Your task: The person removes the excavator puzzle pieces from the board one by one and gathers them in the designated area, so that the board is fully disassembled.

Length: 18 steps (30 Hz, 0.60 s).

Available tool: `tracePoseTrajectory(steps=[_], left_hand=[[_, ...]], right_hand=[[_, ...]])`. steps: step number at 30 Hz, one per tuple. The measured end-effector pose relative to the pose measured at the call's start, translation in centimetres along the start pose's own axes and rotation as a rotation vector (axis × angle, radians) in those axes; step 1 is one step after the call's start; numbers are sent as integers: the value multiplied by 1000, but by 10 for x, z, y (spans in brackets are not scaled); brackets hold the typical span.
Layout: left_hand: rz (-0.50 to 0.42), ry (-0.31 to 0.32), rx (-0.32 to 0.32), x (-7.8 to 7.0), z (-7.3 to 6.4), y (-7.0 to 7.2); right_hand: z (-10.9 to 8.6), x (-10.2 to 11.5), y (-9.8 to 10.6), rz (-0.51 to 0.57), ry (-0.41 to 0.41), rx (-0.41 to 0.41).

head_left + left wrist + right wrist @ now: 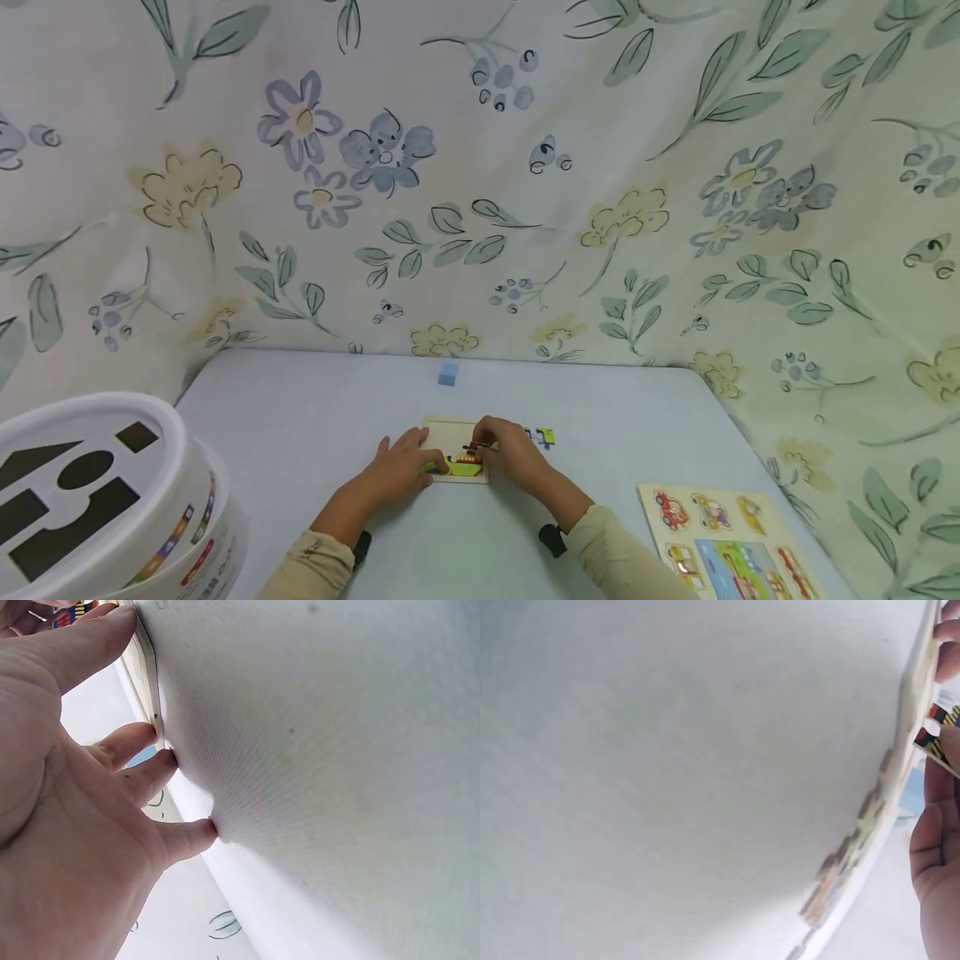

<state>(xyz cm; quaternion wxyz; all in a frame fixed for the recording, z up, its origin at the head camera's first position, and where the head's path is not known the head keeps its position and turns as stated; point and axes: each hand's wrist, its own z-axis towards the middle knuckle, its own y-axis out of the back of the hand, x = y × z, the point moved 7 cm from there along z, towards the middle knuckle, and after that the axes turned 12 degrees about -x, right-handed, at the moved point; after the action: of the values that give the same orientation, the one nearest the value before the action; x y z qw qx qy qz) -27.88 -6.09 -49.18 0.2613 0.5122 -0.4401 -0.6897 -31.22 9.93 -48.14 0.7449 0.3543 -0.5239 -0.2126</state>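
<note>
A small wooden puzzle board lies at the middle of the pale table. My left hand rests flat at the board's left edge; in the left wrist view its thumb lies against the board's edge and its fingertips touch the table. My right hand hovers over the board's right side and pinches a red, orange and black puzzle piece. A green piece sits in the board near its front edge. The board's middle is hidden under the hands.
Two or three loose puzzle pieces lie just right of the board. A small blue cube stands near the table's far edge. A white shape-sorter bucket is at the front left, a vehicle puzzle board at the front right. Flowered cloth hangs behind.
</note>
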Motion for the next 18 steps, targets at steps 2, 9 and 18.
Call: tracePoseTrajectory(steps=[2,9,18], left_hand=[[1,1,-2,1,0,0],[-1,-12,-6,-2,2,-1],[18,15,-15,3,2,-2]], right_hand=[[0,-1,-1,0,4,4],[0,-10,22,47,-37,-35],[-25,-77,70,-16,-270,-56]])
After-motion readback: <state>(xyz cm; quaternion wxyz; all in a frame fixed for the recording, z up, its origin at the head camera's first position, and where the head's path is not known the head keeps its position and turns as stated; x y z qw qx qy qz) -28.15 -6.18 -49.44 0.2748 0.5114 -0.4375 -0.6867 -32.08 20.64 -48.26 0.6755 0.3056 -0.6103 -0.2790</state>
